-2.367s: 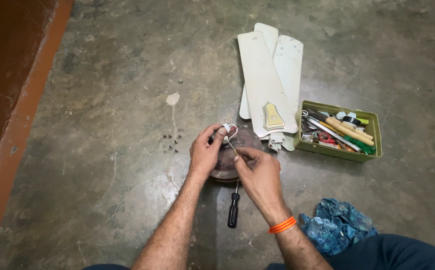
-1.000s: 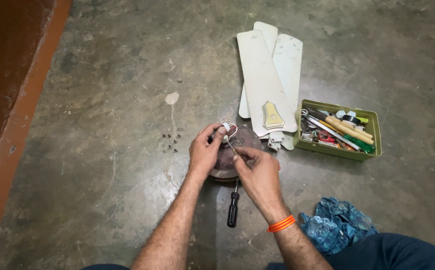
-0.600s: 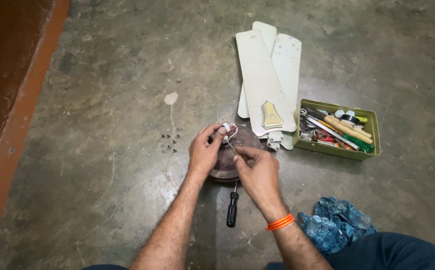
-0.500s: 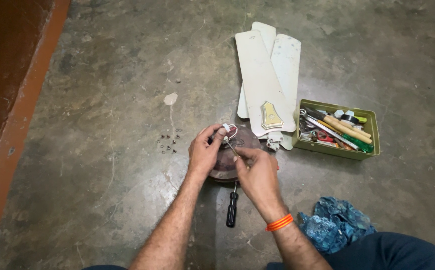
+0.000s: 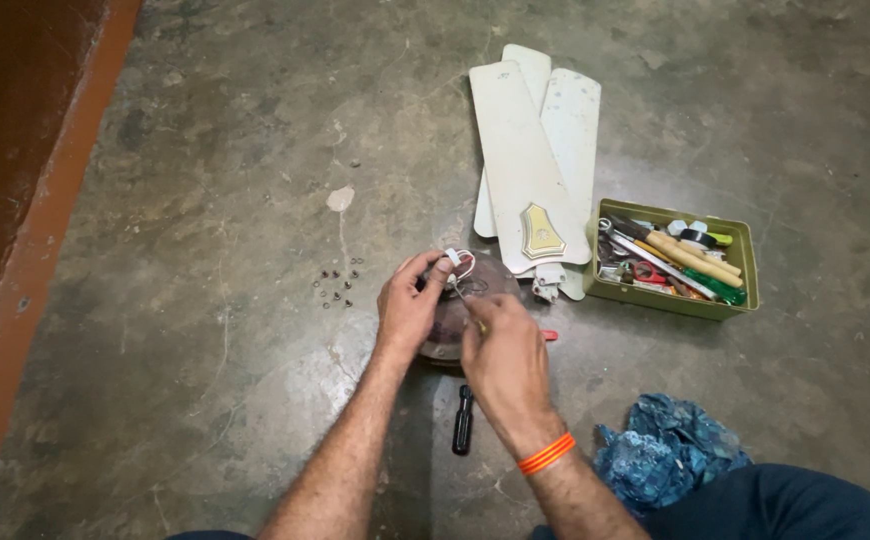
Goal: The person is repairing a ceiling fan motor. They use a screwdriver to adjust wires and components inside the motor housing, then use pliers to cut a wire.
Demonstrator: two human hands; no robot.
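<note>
A round dark fan motor (image 5: 470, 300) lies on the concrete floor between my hands. My left hand (image 5: 407, 308) grips its left side, thumb near a small white connector with red and white wires (image 5: 458, 262). My right hand (image 5: 500, 352), an orange band on the wrist, is closed on a thin screwdriver whose tip (image 5: 461, 293) points into the top of the motor. A second screwdriver with a black handle (image 5: 464, 420) lies on the floor just below the motor.
Three white fan blades (image 5: 535, 160) are stacked beyond the motor. To the right stands an olive tool tray (image 5: 735, 302) with several tools. Several small screws (image 5: 339, 285) lie at left. A blue cloth (image 5: 665, 455) sits by my knee. A red-brown wall edge (image 5: 25, 250) runs along the left.
Both hands stay on the motor with only slight shifts of the fingers and screwdriver. The view has drifted a little.
</note>
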